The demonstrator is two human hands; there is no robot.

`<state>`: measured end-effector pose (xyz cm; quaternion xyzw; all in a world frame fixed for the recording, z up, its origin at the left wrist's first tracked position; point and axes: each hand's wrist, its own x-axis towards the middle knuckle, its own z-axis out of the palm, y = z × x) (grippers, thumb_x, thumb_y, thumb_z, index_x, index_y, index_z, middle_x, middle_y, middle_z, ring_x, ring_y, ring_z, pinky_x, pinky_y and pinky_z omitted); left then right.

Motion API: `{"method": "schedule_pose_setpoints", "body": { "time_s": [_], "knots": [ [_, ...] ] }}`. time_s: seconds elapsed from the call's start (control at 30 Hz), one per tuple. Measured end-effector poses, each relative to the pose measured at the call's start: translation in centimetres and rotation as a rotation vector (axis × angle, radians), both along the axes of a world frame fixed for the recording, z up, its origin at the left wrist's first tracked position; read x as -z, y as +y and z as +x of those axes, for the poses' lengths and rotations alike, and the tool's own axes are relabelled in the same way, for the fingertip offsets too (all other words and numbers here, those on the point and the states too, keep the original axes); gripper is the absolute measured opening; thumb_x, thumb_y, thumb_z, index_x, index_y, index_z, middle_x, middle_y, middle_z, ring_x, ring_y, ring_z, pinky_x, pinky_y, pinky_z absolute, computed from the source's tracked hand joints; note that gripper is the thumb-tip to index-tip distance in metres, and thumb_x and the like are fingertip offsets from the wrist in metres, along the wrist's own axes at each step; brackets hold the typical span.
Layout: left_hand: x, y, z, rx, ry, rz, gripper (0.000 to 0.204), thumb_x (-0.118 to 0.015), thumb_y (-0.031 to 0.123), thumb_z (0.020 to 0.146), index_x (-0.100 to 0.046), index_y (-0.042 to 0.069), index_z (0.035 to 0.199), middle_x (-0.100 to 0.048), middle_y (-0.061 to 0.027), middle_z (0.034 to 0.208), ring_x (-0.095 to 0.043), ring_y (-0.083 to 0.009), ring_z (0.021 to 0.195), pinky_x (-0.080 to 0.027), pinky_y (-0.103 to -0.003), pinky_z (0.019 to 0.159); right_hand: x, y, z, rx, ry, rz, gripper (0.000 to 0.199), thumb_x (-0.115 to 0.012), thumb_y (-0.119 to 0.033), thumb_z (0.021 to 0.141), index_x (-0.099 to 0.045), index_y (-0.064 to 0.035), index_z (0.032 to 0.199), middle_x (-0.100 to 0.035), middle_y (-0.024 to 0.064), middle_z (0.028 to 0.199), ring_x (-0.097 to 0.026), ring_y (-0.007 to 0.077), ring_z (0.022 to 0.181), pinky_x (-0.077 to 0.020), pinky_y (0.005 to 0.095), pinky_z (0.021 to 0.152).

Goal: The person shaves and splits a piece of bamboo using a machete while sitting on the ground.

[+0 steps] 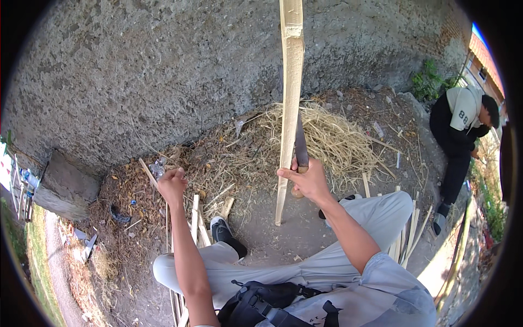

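Note:
My right hand (pixel 310 180) is closed around the wooden handle of a long dark-bladed knife (pixel 300 139). Its thumb presses against a pale split bamboo strip (pixel 291 71), which stands almost upright beside the blade. The strip's top runs out of view; its lower end comes down near the bare ground between my feet. Off to the left, my left hand (pixel 172 185) is raised with its fingers curled closed, apart from the strip. Whatever it may hold is hidden. A thin bamboo piece (pixel 148 173) shows just behind that hand.
A heap of curly bamboo shavings (pixel 332 141) lies against the rough grey wall (pixel 163 71). Split bamboo pieces (pixel 194 218) lie by my left shoe, and more strips (pixel 411 229) beside my right knee. A seated person (pixel 460 125) bends forward at the right. A concrete block (pixel 68 185) stands left.

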<state>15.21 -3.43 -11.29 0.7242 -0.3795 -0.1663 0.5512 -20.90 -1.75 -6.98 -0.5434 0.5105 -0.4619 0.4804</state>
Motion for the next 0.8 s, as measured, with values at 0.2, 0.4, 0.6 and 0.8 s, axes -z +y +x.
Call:
{"method": "schedule_pose_setpoints", "body": {
  "time_s": [0.2,0.4,0.6,0.8],
  "knots": [
    [4.8,-0.6,-11.0,0.466,-0.777,0.528,0.061,-0.071,0.033,0.082,-0.051,0.003,0.131,-0.069,-0.0209,0.095,-0.066,-0.0380,0.090,-0.052,-0.046,0.078,0.0,0.1,0.9,0.028,-0.006,-0.015,0.037,-0.083,-0.018,0.076,-0.048,-0.0088,0.072,-0.053,-0.0015,0.056,-0.049,0.0052,0.042,-0.0374,0.0237,0.036],
    [-4.1,2.0,-17.7,1.087,-0.025,0.049,0.057,-0.082,0.014,0.073,-0.058,-0.003,0.122,-0.070,-0.0180,0.096,-0.070,-0.0259,0.092,-0.056,-0.037,0.077,0.7,-0.2,0.9,0.040,-0.056,-0.030,0.034,-0.083,-0.018,0.075,-0.052,-0.0074,0.073,-0.055,-0.0011,0.057,-0.050,0.0049,0.042,-0.0392,0.0223,0.038],
    [-3.4,2.2,-19.2,0.782,0.009,-0.130,0.019,-0.074,0.002,0.080,-0.069,-0.005,0.097,-0.072,-0.0118,0.084,-0.069,-0.0147,0.076,-0.057,-0.029,0.068,1.5,-0.5,0.8,-0.011,-0.133,-0.035,0.032,-0.083,-0.018,0.075,-0.054,-0.0053,0.074,-0.056,-0.0008,0.058,-0.050,0.0045,0.043,-0.0405,0.0214,0.039],
    [-1.4,2.1,-18.8,0.718,0.152,-0.098,0.008,-0.070,0.002,0.084,-0.071,-0.003,0.091,-0.071,-0.0080,0.080,-0.066,-0.0103,0.072,-0.054,-0.024,0.066,1.5,0.1,0.5,-0.047,-0.127,-0.017,0.030,-0.082,-0.017,0.076,-0.055,-0.0055,0.074,-0.055,-0.0018,0.058,-0.050,0.0041,0.043,-0.0393,0.0210,0.037]
  ]
}}
